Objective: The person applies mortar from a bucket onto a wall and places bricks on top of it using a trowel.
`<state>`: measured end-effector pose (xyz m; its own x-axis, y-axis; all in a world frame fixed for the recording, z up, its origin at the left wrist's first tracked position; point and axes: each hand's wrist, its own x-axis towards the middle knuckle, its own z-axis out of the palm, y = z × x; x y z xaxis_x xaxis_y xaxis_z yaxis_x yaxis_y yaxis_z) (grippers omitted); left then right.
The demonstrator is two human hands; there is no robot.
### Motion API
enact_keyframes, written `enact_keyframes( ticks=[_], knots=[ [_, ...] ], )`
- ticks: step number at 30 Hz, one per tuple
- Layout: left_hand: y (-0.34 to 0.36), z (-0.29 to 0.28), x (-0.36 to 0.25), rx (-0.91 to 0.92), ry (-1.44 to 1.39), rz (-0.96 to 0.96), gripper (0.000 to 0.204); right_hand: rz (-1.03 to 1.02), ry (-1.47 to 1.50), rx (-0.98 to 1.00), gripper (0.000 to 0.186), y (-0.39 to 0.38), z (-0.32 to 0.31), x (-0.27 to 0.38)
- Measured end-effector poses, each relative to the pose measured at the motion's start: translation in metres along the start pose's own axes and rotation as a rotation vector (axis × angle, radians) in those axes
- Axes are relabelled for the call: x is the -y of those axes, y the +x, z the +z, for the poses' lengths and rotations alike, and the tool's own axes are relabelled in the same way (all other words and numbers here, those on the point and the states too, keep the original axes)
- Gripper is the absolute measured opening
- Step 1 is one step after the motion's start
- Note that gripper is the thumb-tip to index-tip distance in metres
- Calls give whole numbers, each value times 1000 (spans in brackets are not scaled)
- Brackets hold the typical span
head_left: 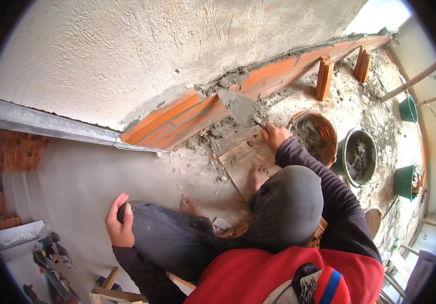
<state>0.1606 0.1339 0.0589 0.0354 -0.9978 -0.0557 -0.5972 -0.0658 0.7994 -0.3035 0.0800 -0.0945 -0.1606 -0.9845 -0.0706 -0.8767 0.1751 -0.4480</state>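
My right hand [276, 138] is closed round the handle of a trowel [241, 107]. Grey mortar coats its broad blade, whose tip reaches the top of a low wall of orange bricks [177, 121]. Fresh mortar [230, 79] lies along the wall's top beside the blade. A thin string [258, 63] runs along the top course, close to a rough plastered wall [111, 55]. My left hand [120, 220] rests against my bent left knee, fingers stretched out and holding nothing.
An orange bucket [333, 133] and a dark bucket [347, 164], both with mortar, stand right of my right hand. Upright bricks [324, 78] stand along the wall. Green buckets [404, 182] are farther right. A metal beam [50, 123] and stacked bricks [20, 151] are left.
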Motion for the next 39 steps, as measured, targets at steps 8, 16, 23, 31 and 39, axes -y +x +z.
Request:
enact_keyframes(
  ticks=[8,16,23,31,39],
  knots=[
    [1,-2,-2,0,37,3,49,-31,-93,-6,29,-14,-68,9],
    [0,-2,-1,35,14,16,50,-113,-405,39,31,14,-134,44],
    [-3,-4,4,-29,-10,35,50,-203,-504,71,31,12,-146,56],
    [-2,-5,6,-21,-2,56,51,-111,-421,97,33,10,-139,58],
    [-1,-3,5,-25,2,48,48,-120,-402,66,31,10,-125,52]
  ],
)
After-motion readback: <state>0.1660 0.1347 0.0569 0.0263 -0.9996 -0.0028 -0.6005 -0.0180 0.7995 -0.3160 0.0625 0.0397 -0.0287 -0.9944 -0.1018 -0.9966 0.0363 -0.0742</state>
